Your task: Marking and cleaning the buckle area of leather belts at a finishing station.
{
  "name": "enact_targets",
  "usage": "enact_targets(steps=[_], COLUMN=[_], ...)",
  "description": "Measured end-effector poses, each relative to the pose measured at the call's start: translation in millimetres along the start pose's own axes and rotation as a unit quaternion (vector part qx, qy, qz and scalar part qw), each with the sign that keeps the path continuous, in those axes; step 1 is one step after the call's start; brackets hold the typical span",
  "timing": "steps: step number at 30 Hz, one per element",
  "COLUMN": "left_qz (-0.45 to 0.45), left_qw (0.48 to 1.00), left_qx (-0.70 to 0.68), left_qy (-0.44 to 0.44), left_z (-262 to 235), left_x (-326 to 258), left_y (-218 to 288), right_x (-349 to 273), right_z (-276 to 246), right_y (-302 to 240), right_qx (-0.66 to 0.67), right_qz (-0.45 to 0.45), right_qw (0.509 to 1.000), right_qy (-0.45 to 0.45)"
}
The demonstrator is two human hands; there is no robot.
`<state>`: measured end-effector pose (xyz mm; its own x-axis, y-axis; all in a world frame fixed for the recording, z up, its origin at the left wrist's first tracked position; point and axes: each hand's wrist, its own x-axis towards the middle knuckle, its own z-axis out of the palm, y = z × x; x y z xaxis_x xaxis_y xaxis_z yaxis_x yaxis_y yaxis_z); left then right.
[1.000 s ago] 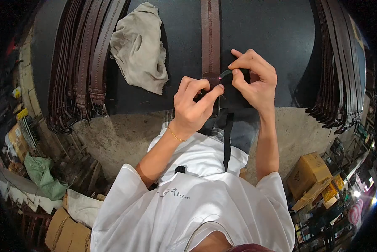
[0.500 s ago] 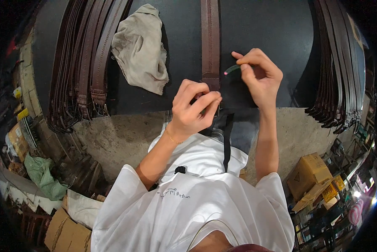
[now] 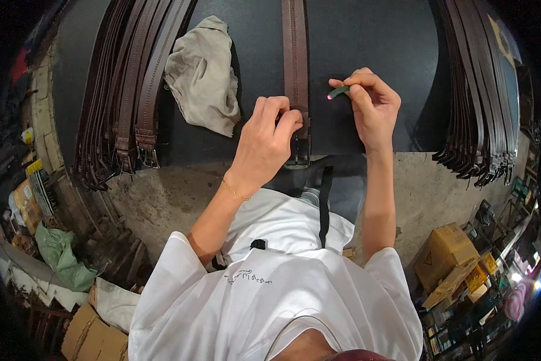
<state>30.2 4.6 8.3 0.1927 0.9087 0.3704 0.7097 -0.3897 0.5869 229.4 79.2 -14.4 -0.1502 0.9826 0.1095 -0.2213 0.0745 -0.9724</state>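
Observation:
A dark brown stitched belt (image 3: 295, 54) lies lengthwise down the black tabletop (image 3: 366, 45), its metal buckle (image 3: 307, 155) at the near edge. My left hand (image 3: 268, 133) is closed, its bent fingers on the belt just above the buckle; the fingertips are partly hidden. To the right of the belt, raised a little, my right hand (image 3: 376, 105) pinches a short dark green stick (image 3: 339, 92) with a bright pink tip between thumb and fingers. That tip points toward the belt without touching it.
A crumpled beige cloth (image 3: 204, 78) lies left of the belt. Stacks of buckled brown belts hang over the near edge, one at the left (image 3: 126, 84) and another at the right (image 3: 478, 90). Cardboard boxes (image 3: 445, 253) and a green bag (image 3: 64, 256) are on the floor.
My left hand has shifted slightly up and left along the belt, baring the buckle. My right hand, still pinching the green stick, has moved a little up and left.

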Motion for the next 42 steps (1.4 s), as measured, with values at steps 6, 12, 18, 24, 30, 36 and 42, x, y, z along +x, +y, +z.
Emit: enact_targets(steps=[6,12,18,24,30,36,42], left_qz=[-0.062,-0.041,-0.03,-0.023,-0.024,-0.026,-0.108], left_qw=[0.998,0.997,0.996,0.996,0.996,0.997,0.994], left_qx=[0.004,-0.011,0.0,-0.001,0.0,-0.013,-0.034], left_qy=[0.029,0.066,0.078,0.081,0.084,0.075,0.002], left_z=[5,15,14,14,14,11,1], left_x=[-21,-31,-29,-26,-26,-26,-30], left_y=[12,4,3,2,3,5,29], right_x=[3,7,8,9,10,8,-17], right_z=[44,45,46,47,49,46,30], right_y=[-18,-9,-6,-10,-10,-8,-17], right_qx=[-0.08,-0.207,-0.217,-0.253,-0.257,-0.244,-0.167], right_qz=[-0.057,-0.036,-0.071,-0.073,-0.104,-0.093,0.002], right_qw=[0.995,0.972,0.966,0.956,0.951,0.956,0.986], right_qy=[-0.035,-0.101,-0.12,-0.131,-0.139,-0.137,-0.027])
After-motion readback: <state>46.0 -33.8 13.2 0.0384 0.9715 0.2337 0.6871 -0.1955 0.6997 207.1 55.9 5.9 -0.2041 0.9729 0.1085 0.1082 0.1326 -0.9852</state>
